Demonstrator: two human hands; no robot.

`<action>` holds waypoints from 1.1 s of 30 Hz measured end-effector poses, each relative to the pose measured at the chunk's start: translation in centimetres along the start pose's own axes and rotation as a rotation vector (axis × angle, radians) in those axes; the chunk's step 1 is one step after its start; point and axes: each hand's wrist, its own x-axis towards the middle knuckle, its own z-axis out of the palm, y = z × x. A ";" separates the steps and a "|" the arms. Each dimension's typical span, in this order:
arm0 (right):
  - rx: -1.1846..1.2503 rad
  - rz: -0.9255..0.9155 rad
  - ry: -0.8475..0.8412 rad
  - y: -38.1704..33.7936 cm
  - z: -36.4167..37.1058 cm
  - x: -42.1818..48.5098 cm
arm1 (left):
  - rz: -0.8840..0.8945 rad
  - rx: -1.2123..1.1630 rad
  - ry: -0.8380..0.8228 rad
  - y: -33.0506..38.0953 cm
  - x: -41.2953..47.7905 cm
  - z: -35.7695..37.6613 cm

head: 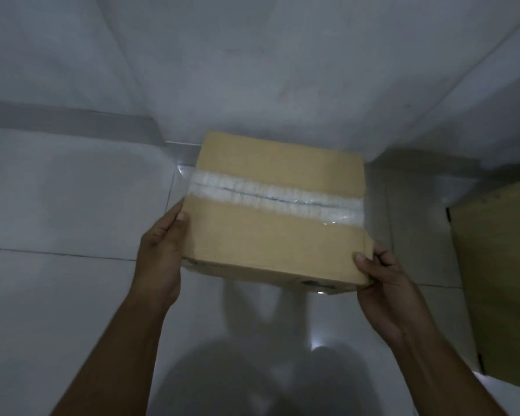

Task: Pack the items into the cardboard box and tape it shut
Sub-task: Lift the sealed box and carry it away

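A brown cardboard box (270,241) is in the middle of the head view, held above the tiled floor. Its top flaps are closed and a strip of clear tape (270,196) runs across the seam from left to right. My left hand (162,247) grips the box's left side, thumb on the top edge. My right hand (382,280) grips the near right corner, thumb on top and fingers round the side. What is inside the box is hidden.
Pale glossy floor tiles (57,295) lie below, meeting a white wall (252,70) behind the box. A wooden cabinet side (499,280) stands at the right edge. My shadow falls on the floor near the bottom.
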 end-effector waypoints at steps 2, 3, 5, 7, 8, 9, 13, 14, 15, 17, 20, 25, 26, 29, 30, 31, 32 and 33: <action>-0.013 0.005 0.011 1.4 -0.6 1.8 | -0.017 -0.007 0.041 -2.0 1.2 -0.2; -0.027 0.010 0.024 1.8 -0.9 2.5 | -0.026 -0.011 0.060 -2.8 1.5 -0.2; -0.054 0.015 0.042 2.3 -1.4 4.1 | -0.033 0.003 0.093 -4.2 1.8 0.3; -0.064 0.027 0.059 2.5 -1.8 5.1 | -0.034 0.028 0.140 -4.9 1.8 0.9; -0.061 0.034 0.071 2.5 -1.8 5.4 | -0.035 0.035 0.171 -5.1 1.7 1.2; -0.057 0.037 0.080 2.3 -1.9 5.5 | -0.034 0.037 0.199 -5.1 1.6 1.6; -0.067 0.025 0.118 2.3 -1.8 5.7 | -0.019 0.055 0.281 -5.4 1.3 2.3; -0.082 0.012 0.136 2.4 -1.7 5.8 | -0.014 0.066 0.308 -5.6 1.3 2.5; -0.107 -0.008 0.164 2.7 -1.6 6.1 | -0.012 0.073 0.336 -5.8 1.3 2.6; -0.152 -0.063 0.246 3.1 -1.4 6.7 | -0.012 0.066 0.380 -6.2 1.6 3.0; -0.191 -0.153 0.318 3.2 -0.7 7.2 | -0.013 0.052 0.407 -6.3 1.9 3.4; -0.256 -0.155 0.256 2.6 0.6 7.9 | -0.005 0.064 0.387 -5.4 3.9 3.7; -0.263 -0.150 0.255 2.4 0.9 8.1 | -0.007 0.070 0.386 -5.3 4.4 3.8; -0.292 -0.149 0.267 2.5 0.9 8.9 | -0.013 0.094 0.406 -5.2 5.3 4.2; -0.302 -0.145 0.275 2.5 0.8 9.1 | -0.010 0.102 0.411 -5.3 5.4 4.2; -0.306 -0.143 0.283 2.6 0.7 9.2 | -0.007 0.109 0.416 -5.4 5.5 4.2; -0.301 -0.142 0.288 2.6 0.7 9.2 | -0.005 0.108 0.416 -5.4 5.5 4.3; -0.302 -0.144 0.290 2.6 0.6 9.3 | -0.009 0.106 0.420 -5.5 5.4 4.2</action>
